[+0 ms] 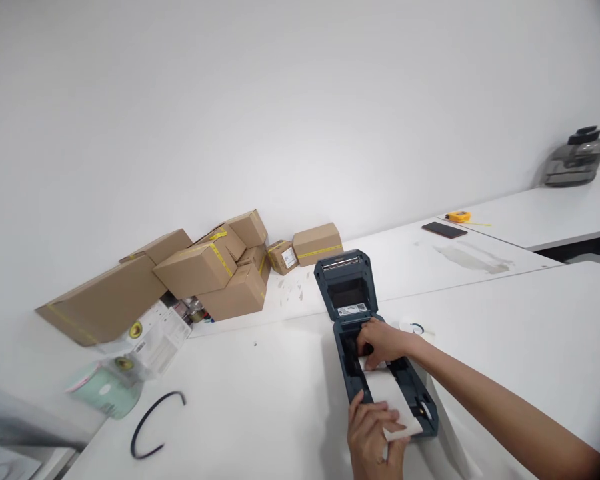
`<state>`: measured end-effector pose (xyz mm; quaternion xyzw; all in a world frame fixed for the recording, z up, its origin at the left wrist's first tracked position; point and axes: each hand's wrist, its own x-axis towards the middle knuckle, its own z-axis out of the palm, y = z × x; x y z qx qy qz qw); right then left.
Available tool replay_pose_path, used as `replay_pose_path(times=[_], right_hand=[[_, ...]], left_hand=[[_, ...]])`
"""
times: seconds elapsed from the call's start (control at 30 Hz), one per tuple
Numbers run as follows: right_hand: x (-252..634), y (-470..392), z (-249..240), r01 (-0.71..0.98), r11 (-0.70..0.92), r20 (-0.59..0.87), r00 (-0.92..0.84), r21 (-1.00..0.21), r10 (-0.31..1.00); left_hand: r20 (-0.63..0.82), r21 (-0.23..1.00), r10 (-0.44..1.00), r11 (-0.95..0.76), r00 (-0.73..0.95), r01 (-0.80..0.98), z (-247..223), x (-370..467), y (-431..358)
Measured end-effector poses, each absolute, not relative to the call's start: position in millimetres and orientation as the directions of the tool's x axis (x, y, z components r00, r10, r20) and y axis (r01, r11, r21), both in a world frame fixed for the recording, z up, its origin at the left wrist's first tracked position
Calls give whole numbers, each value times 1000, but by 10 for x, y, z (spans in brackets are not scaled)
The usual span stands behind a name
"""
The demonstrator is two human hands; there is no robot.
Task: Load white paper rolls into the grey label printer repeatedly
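Observation:
A dark blue-grey label printer point(345, 347) sits on the white table with its lid point(350, 293) swung up. A strip of white label paper point(390, 393) runs along its inside and out over the front edge. My right hand point(384, 341) reaches into the printer body, fingers curled down, with the thumb at the inner end of the paper; its fingertips are partly hidden. At the front, my left hand point(373, 430) closes on the paper's outer end, fingers over it and against the printer's edge.
Cardboard boxes point(195, 270) with yellow tape are piled at the back left. A green container point(105, 390), plastic packaging point(163, 340) and a black curved strip point(137, 427) lie left. Farther right are a phone point(444, 230), a yellow tape measure point(459, 217) and a dark translucent jug point(575, 161).

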<state>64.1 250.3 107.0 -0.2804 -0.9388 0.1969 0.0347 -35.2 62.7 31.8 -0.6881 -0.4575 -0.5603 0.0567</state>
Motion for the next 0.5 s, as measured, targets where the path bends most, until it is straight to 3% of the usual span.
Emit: replay_pose_path(times=[0.2,0.27,0.33,0.4,0.5], right_hand=[[791,2381,1446,401,744,192,-800,-535,569],[825,2408,1685,366,726,443,-607,-582,660],[812,2517,1914,345,718,670,-267,-604,692],[761,2686,2086,325,692,718,-57,-644,694],[689,2905,2197,286,629,626,-114,-723,772]], left_hand=[[900,347,425,-554,-102,757,9,-228,572],[908,327,408,-542,-98,774,-28,-206,549],[910,292,409,-522,-65,801,-19,-203,524],[913,245,407,-508,-20,826,10,-214,503],[923,178,385,-484,26,857,33,-224,479]])
